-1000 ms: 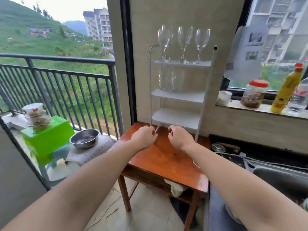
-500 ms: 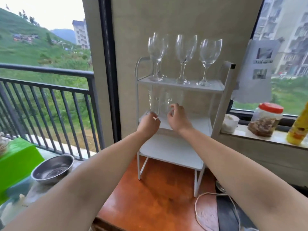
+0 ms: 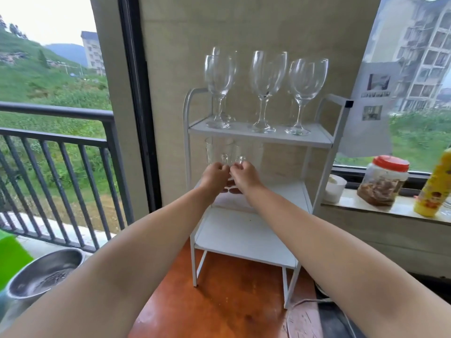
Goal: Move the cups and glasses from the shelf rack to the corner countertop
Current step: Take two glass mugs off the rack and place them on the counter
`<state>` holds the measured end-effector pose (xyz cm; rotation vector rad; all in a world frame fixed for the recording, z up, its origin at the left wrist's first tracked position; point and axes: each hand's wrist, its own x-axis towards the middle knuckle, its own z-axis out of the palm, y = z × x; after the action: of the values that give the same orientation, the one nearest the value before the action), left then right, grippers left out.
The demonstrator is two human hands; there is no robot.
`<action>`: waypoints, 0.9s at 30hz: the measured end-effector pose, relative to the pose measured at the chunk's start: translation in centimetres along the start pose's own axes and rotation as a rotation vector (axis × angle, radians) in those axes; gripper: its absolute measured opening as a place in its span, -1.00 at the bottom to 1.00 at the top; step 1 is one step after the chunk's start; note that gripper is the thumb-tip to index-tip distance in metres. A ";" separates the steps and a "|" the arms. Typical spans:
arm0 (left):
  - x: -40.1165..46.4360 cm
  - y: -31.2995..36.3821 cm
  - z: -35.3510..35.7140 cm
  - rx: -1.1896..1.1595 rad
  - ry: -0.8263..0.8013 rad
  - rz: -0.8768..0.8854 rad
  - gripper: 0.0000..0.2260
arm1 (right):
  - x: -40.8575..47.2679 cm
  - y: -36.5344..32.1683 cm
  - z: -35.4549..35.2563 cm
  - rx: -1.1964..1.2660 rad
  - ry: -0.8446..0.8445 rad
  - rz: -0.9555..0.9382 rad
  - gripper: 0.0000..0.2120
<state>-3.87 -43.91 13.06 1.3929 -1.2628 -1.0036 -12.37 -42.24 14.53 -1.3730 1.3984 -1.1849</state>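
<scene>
While both hands, left (image 3: pixel 214 175) and right (image 3: pixel 245 175), close around tumblers (image 3: pixel 220 154) on the rack (image 3: pixel 322 142), lift low (stemware (image 3: pixel 267 89) stands just above).

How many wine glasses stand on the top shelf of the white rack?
4. Two at the left, one in front of the other; one in the middle; one at the right. None seems hidden.
</scene>
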 end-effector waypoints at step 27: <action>-15.6 0.7 -3.2 -0.020 -0.008 0.139 -0.73 | -13.9 -1.4 -5.1 0.326 0.235 0.028 -0.81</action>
<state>-2.83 -27.99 13.89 1.2688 -1.3332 -0.9249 -16.13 -27.92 16.17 -1.0097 1.3058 -1.5182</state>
